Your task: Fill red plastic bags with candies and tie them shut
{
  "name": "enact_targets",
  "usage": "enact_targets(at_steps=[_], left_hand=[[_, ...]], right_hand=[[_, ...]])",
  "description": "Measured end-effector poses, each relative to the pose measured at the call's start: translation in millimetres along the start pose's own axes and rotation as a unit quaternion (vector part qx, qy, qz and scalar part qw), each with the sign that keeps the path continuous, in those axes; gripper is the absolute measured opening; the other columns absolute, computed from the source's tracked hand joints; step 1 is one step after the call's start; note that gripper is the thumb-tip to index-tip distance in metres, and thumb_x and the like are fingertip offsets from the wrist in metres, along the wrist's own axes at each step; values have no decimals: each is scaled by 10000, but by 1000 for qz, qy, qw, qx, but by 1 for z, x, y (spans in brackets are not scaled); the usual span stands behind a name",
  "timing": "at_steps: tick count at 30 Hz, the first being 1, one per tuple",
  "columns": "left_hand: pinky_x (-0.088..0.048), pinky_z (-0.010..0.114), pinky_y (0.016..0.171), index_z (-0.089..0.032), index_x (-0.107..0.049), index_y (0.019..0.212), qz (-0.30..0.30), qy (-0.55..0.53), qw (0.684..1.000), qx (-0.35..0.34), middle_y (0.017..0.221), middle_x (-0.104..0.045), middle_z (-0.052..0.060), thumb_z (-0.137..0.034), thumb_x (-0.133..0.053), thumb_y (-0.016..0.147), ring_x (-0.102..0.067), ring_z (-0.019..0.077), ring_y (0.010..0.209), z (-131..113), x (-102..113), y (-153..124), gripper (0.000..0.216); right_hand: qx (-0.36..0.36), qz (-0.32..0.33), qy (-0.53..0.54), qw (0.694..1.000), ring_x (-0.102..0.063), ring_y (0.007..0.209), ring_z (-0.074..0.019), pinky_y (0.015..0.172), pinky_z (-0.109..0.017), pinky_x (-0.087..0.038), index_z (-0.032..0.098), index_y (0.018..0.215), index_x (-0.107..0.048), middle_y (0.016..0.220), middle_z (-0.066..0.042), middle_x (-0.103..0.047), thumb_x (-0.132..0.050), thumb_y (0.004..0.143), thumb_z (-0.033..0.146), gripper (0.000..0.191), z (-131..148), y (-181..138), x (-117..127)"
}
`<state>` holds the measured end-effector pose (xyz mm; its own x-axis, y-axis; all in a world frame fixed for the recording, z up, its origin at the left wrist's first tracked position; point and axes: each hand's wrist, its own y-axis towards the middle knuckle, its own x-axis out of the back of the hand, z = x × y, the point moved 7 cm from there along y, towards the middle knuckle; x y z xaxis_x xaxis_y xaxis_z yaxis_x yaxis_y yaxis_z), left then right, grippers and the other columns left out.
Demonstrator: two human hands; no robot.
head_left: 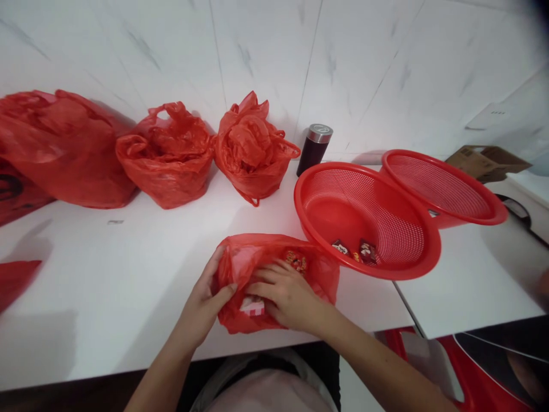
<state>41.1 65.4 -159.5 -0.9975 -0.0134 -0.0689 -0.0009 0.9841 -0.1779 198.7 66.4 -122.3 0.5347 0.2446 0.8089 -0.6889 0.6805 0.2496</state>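
Observation:
An opened red plastic bag [319, 272] lies at the table's front edge. My left hand [208, 294] grips its left rim, the thumb over the inner side and the fingers behind the plastic. Inside the bag is my right hand [289, 292], its fingers stretched and apart, slightly blurred, with their tips partly hidden. Just below those fingers shows a pink-and-white checked packet [253, 307]. Farther back in the bag sits a red-and-gold wrapped piece [295, 261]. To the bag's right, a red perforated basket [306, 214] holds a few small dark wrapped packets [368, 252].
Filled red bags [167, 177], several in all, line the marbled wall at the back left. A dark tumbler [314, 150] stands behind the basket. At right are a second red basket [493, 214], a cardboard box [484, 160], a red stool [480, 377] and part of another person [510, 349].

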Motion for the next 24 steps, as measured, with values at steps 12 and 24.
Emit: enact_targets(at_steps=[12, 24], left_hand=[[-302, 364, 1148, -331, -324, 1482, -16, -28, 999, -1, 1594, -250, -17, -290, -660, 810, -229, 274, 1448, 1, 6, 2, 753], [-223, 391, 1179, -328, -334, 1478, -23, 2, 1000, -4, 1595, -245, -7, -278, -647, 826, -217, 273, 1452, 0, 9, 0, 725]], right_hand=[[-294, -217, 600, 711, -668, 697, -156, 622, -311, -606, 180, 843, -629, 766, -5, -684, -740, 747, 437, 296, -48, -16, 14], [-60, 37, 75, 995, -347, 1390, -242, 1131, -504, -307, 237, 1283, -596, 1474, -79, -434, -417, 840, 5, 531, 1, -21, 7]])
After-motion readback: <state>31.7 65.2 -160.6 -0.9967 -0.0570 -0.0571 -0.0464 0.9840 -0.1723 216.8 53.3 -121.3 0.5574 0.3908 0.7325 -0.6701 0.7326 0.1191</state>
